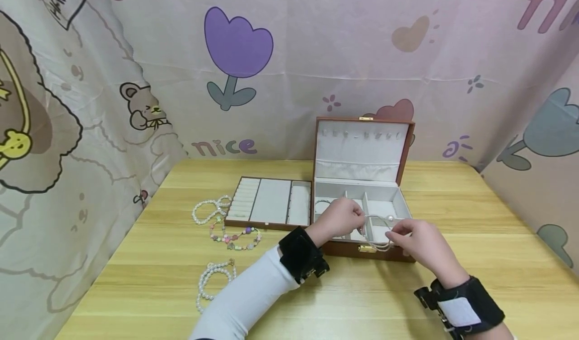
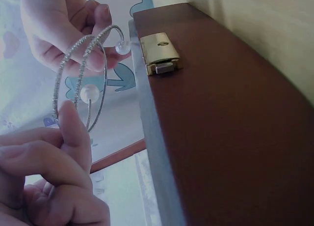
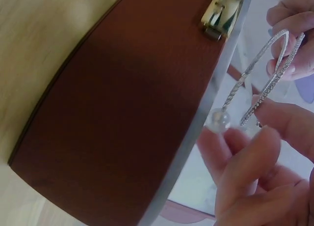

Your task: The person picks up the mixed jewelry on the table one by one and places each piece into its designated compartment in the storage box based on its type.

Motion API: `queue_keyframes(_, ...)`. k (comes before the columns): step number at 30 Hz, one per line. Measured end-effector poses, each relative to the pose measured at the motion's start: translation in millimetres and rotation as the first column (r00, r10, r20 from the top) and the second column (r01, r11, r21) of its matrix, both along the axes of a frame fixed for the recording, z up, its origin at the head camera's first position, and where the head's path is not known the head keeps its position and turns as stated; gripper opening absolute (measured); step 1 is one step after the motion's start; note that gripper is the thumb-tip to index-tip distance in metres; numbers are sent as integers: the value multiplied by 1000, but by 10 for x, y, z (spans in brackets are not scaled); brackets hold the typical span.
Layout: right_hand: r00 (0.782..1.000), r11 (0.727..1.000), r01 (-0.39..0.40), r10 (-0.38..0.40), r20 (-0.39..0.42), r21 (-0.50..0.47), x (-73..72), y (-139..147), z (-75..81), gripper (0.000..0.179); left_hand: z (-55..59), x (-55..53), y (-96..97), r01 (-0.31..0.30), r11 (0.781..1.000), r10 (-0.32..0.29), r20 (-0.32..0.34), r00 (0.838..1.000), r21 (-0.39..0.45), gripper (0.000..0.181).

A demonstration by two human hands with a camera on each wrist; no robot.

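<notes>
Bangle (image 3: 267, 88) is held up between both hands on my feed, just above the front edge of the box (image 1: 344, 251). It is a coil of silvery, textured wire, with a pearly bead at each of its two ends. My left hand (image 1: 336, 220) has its fingertips drawn nearly together, pinching one side of the coil. My right hand (image 1: 420, 242) pinches the other side between thumb and fingers, also almost closed, near one of the beads.

Below them I see the brown box with its lid (image 1: 359, 151) raised at the back; small hooks (image 1: 362, 135) run in a row inside it. White dividers part the inside into compartments, and a slim hoop (image 1: 322, 200) lies in the left one. A gold-coloured clasp (image 1: 367, 248) sits on the front wall.

Just left of the box, a shallow tray (image 1: 270, 199) rests on the bench (image 1: 461, 204), with ring rolls (image 1: 243, 199) along its left end. Beside that end I have a white beaded strand (image 1: 199, 218), with a multicoloured strand (image 1: 230, 239) in front of the tray. Another white strand (image 1: 202, 284) lies nearer me, partly hidden by the left sleeve (image 1: 253, 289).
</notes>
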State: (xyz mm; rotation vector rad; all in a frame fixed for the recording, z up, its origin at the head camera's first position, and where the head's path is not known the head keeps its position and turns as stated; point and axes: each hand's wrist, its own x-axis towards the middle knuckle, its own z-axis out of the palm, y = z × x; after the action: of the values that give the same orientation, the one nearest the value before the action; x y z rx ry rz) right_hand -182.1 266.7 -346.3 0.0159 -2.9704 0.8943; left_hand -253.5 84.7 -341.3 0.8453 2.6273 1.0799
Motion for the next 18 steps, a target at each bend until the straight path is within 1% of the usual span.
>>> queue_keyframes(1,1000,1000,-2,2,2,0,-16,19,1,21,9,-9,19,5,1000,-5,-10,1000,-6,25)
queue_keyframes(3,1000,1000,-10,10,0,7,-50,51,5,20,17,-25,56,8,1000,-8,-11,1000,-10,25)
queue_keyframes(6,1000,1000,-16,16,-7,26,-84,94,4,19,5,-38,111,6,1000,-6,13,1000,-9,26)
queue_keyframes(10,1000,998,-4,5,-19,64,-136,157,34,19,-10,-57,192,-16,1000,17,39,999,-22,26)
queue_keyframes(18,1000,992,4,-7,19,125,-266,241,87,21,-53,-87,342,-39,996,43,55,998,-79,27)
